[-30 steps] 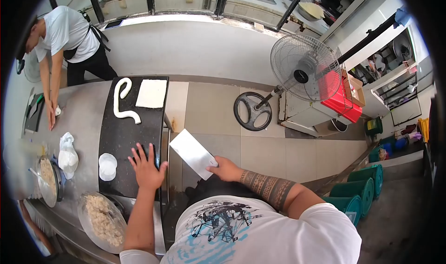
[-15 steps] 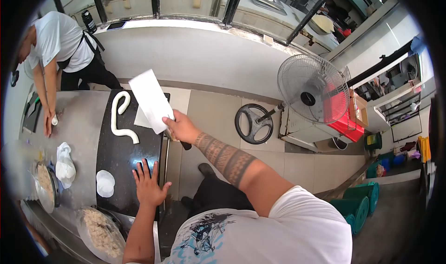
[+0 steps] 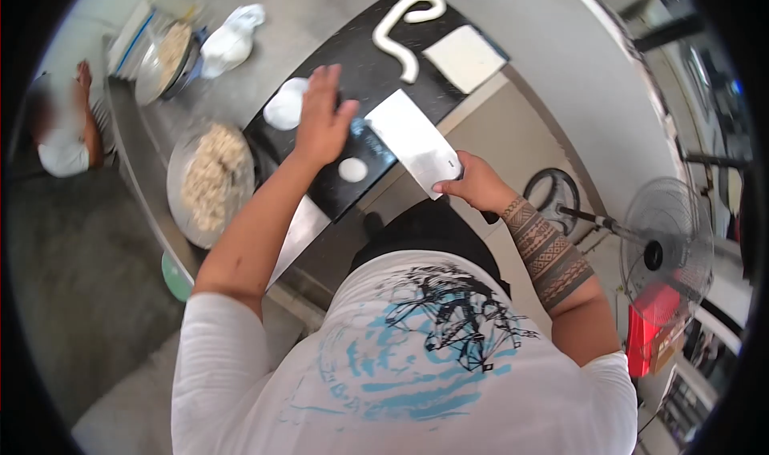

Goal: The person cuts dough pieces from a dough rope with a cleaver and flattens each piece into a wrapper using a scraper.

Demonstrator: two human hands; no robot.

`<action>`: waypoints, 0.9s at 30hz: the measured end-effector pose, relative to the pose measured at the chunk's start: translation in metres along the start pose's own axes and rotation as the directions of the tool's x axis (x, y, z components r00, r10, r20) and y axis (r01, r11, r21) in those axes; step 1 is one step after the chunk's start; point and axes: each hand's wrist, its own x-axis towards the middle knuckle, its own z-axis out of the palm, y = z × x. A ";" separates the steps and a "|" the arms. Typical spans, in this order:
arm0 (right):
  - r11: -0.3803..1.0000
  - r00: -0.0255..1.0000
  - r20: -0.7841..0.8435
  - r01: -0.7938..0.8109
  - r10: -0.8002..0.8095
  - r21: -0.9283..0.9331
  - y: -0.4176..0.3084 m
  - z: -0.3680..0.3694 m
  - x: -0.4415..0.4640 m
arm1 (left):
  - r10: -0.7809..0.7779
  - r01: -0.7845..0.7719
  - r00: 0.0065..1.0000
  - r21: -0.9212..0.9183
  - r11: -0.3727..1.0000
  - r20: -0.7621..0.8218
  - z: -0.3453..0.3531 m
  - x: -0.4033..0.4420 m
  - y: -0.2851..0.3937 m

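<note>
In the head view my right hand (image 3: 473,181) grips a cleaver (image 3: 412,138) with a wide, pale rectangular blade. The blade lies over the front edge of the black work surface (image 3: 360,94); whether it touches is unclear. My left hand (image 3: 323,122) is open, fingers stretched out, close beside the flat white dough rounds (image 3: 286,104), partly covering their edge. Nearer my body, a small white dough disc (image 3: 352,169) lies on the black surface. A bent rope of white dough (image 3: 387,32) rests toward the far end.
A white square sheet (image 3: 465,58) lies at the far corner. Left stand a large bowl of pale filling (image 3: 212,179), a smaller bowl (image 3: 171,54) and a white bundle (image 3: 232,42). A standing fan (image 3: 653,255) is at right; another person (image 3: 68,138) is far left.
My view has turned toward the left. My right hand has brought the cleaver back from the far side. My left hand has moved next to the dough rounds, and the small disc now shows.
</note>
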 end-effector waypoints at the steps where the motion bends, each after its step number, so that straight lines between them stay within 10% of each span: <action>1: 0.999 0.998 0.060 0.035 -0.034 -0.020 0.000 0.009 0.009 | 0.134 -0.148 0.987 0.192 0.970 0.085 0.000 -0.001 0.003; 5: 0.990 0.945 0.304 0.136 -0.120 -0.031 0.007 0.067 0.046 | 0.337 -0.532 0.779 0.272 0.802 0.529 0.017 -0.041 -0.001; 12: 0.991 0.943 0.326 -0.024 0.065 -0.129 -0.002 0.046 0.017 | 0.267 -0.420 0.808 0.197 0.886 0.525 0.035 -0.051 0.024; 21: 0.881 0.984 0.109 0.172 -0.138 -0.440 -0.038 0.032 0.068 | 0.424 -0.538 0.836 0.370 0.757 0.349 0.026 0.017 -0.019; 27: 0.955 0.981 0.045 0.195 -0.190 -0.223 -0.011 0.079 0.027 | 0.474 -0.622 0.745 0.230 0.749 0.469 0.029 -0.013 -0.024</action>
